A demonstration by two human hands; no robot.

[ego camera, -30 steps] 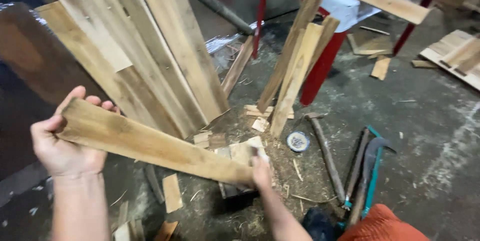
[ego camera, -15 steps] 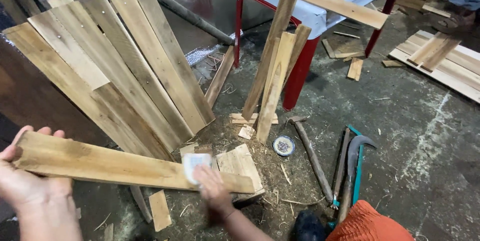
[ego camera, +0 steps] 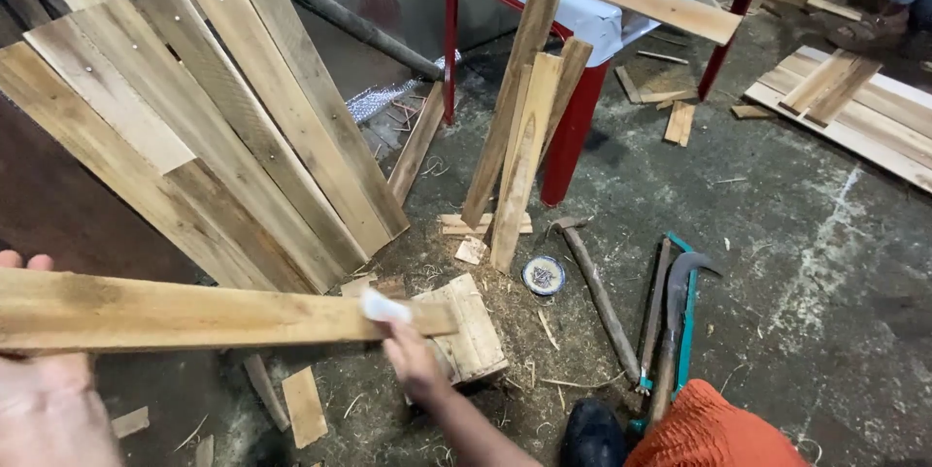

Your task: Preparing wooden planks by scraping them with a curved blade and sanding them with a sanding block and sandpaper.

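The left hand (ego camera: 44, 399) grips the long plank (ego camera: 214, 310) (held level); the right hand (ego camera: 413, 355) presses a white pad (ego camera: 383, 308) against its far end.

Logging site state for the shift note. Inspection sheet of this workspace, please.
Surface: bare concrete floor, gritty, with sawdust and wood chips around the block.
Job's things: long plank held level; small white piece pressed on its right end; wooden block under that end.
Clutter: offcuts, round tin, hammer, saw and sickle lying on the floor.
Hands: left hand grips the plank's left part; right hand holds the white piece against the plank.
Cables: nothing seen.
Surroundings: boards leaning on the wall, red-legged table with planks propped against it, panel flat on the floor.
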